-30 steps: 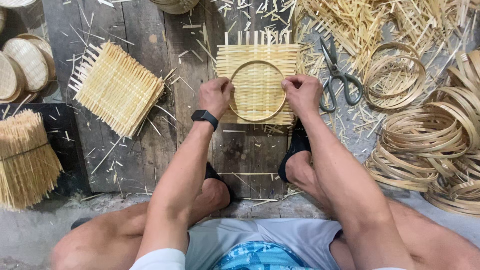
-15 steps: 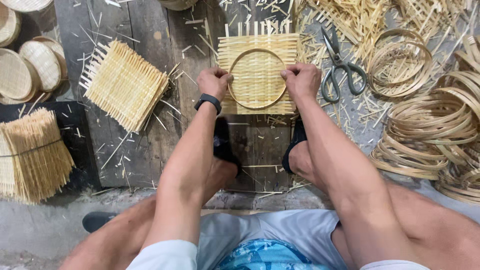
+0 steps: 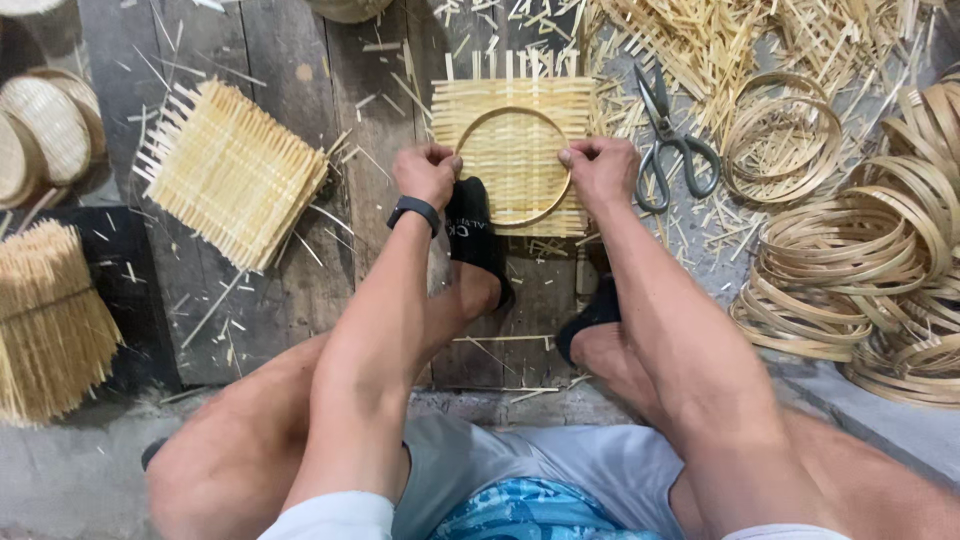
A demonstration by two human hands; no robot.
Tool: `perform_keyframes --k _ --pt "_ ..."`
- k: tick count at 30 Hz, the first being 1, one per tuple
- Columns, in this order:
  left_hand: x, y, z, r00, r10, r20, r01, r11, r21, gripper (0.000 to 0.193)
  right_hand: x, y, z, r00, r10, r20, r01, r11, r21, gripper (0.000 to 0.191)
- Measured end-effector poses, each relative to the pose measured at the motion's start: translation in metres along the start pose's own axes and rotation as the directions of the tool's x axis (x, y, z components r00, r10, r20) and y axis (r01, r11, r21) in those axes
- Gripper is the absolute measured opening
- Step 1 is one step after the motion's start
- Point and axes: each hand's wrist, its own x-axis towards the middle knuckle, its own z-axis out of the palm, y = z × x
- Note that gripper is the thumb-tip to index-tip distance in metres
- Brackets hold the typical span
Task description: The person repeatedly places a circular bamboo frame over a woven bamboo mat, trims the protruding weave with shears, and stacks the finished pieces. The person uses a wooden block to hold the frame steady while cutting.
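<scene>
Our left hand (image 3: 427, 172) and right hand (image 3: 600, 168) pinch the bamboo ring (image 3: 514, 165) against the woven mat (image 3: 515, 120) on the plank floor (image 3: 290, 60), scissors (image 3: 668, 140) just beside.

Scissors (image 3: 672, 150) at 2 o'clock; hoop stacks (image 3: 860, 270) at 3; loose strips (image 3: 720, 40) at 1; second woven mat (image 3: 232, 172) at 10; stick bundle (image 3: 45, 320) at 9.

We see a pale yellow woven mat (image 3: 515, 140) with a checked weave; right of it, grey-handled scissors (image 3: 668, 140); left, a black wristband (image 3: 414, 212).
</scene>
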Motion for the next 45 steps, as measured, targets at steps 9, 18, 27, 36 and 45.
perform_keyframes --k 9,18,27,36,45 --pt "0.009 -0.021 -0.006 0.984 0.018 0.175 0.038 0.951 -0.308 0.018 0.022 0.01 -0.011 0.987 -0.065 0.147 0.068 0.998 -0.014 0.02" --pt "0.026 0.038 -0.008 0.826 0.546 0.144 -0.564 0.788 0.247 0.019 -0.024 -0.091 -0.009 0.735 -0.355 0.578 0.591 0.753 -0.288 0.099" --pt "0.033 0.047 0.037 0.79 0.573 0.217 -0.578 0.814 -0.048 0.027 -0.048 -0.053 0.047 0.495 -0.572 0.654 0.85 0.163 -0.5 0.097" --pt "0.034 0.059 0.036 0.867 0.413 0.278 -0.402 0.91 -0.099 0.022 -0.052 -0.036 0.054 0.489 -0.646 0.586 0.835 0.152 -0.529 0.092" --pt "0.039 0.065 0.032 0.828 0.434 0.354 -0.393 0.901 -0.186 0.027 -0.041 -0.073 0.03 0.55 -0.488 0.678 0.832 0.392 -0.392 0.089"
